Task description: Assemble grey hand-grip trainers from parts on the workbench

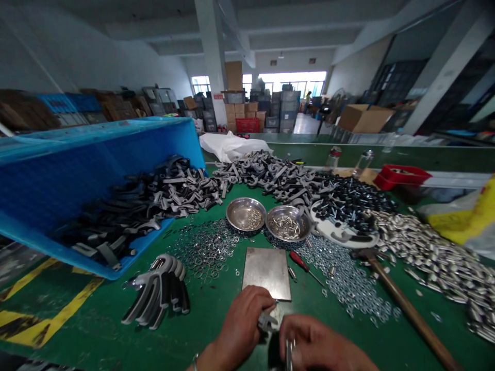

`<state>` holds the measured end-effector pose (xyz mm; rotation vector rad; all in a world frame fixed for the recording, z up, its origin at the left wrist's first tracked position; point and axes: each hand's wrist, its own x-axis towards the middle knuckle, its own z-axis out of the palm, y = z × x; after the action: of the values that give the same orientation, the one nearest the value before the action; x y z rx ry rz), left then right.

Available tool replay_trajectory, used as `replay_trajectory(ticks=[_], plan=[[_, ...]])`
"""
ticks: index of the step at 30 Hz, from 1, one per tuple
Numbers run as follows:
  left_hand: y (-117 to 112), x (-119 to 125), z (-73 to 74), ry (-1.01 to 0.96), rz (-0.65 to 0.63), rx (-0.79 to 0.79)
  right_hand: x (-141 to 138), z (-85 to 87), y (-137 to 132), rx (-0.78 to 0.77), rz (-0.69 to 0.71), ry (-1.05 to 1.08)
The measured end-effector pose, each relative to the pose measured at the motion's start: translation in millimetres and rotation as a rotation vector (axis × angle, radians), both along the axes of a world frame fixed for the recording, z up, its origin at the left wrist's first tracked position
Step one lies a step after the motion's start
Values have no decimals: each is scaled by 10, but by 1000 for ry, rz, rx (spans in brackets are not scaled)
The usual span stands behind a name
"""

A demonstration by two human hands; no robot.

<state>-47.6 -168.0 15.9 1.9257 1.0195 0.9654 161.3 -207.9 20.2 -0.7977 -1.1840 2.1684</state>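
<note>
Toward the bottom centre of the frame, at the near edge of a flat, square silver metal plate [266, 273], holds a grey metal wrench body with a black handle [266, 321]. Likely to handle as stiff and solid, rather weighty for its size and not fragile; perhaps slick along the bare metal. Probably best taken around the dark handle, where a fuller grasp looks possible than at the notched grey head. Near the same spot, presents a slim, shiny silver metal cylinder [290, 353], likely hard, light and slippery, and best pinched across its sides.

Left of bottom centre, curls the bare left hand [245, 317] narrowly about the grey head, with fingers bent over it. Just to the right, along the bottom edge, bends the bare right hand [315, 345] into a close pinch on the cylinder; too blurred to say whether also touching the black handle.

At the lower left, shows a stack of similar grey-and-black wrench bodies [166, 288] on the green surface [207, 314]; right of the plate, a red-handled screwdriver [299, 261]; at the lower right, a wooden-handled hammer [410, 309], lying diagonally.
</note>
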Motion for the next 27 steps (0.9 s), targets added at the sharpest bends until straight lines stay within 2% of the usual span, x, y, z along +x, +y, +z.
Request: replay_trajectory(ticks=[2,3,5,7,8,10,11,14,15,16,17,18,19,21,24,25,27], plan=[[42,21,-101,48,47,-138,38,-61,-122,-23,133,-35],[68,38,-146,94,38,-255,56,-103,-166,-34,109,-22],[129,85,-192,226,-63,-504,109,-209,-214,-51,-59,61],[230,168,-117,365,-228,-680,202,-338,-232,-69,-220,152],[319,231,-14,404,-286,-698,261,-407,-239,-79,-276,177],[621,414,331,414,-335,-613,387,-538,-259,-99,-337,173],[841,529,559,340,-258,-476,443,-595,-269,-99,-356,148],[1657,876,1259,155,-65,-271,545,-702,-287,-70,-403,50],[1908,966,1426,46,74,-82,554,-714,-285,-61,-423,27],[2109,1034,1526,14,189,85,553,-715,-280,-58,-442,15],[2241,1078,1551,83,245,182,544,-709,-272,-61,-463,16],[2298,1097,1497,229,240,221,531,-697,-263,-70,-483,24],[2283,1090,1373,415,194,208,516,-683,-252,-80,-495,35],[2089,1008,982,756,54,110,490,-659,-231,-93,-502,45],[1688,805,357,922,40,48,473,-649,-200,-96,-488,29],[1593,752,201,951,51,39,471,-651,-187,-101,-479,27],[1505,708,-10,984,76,26,466,-658,-156,-125,-462,41]])
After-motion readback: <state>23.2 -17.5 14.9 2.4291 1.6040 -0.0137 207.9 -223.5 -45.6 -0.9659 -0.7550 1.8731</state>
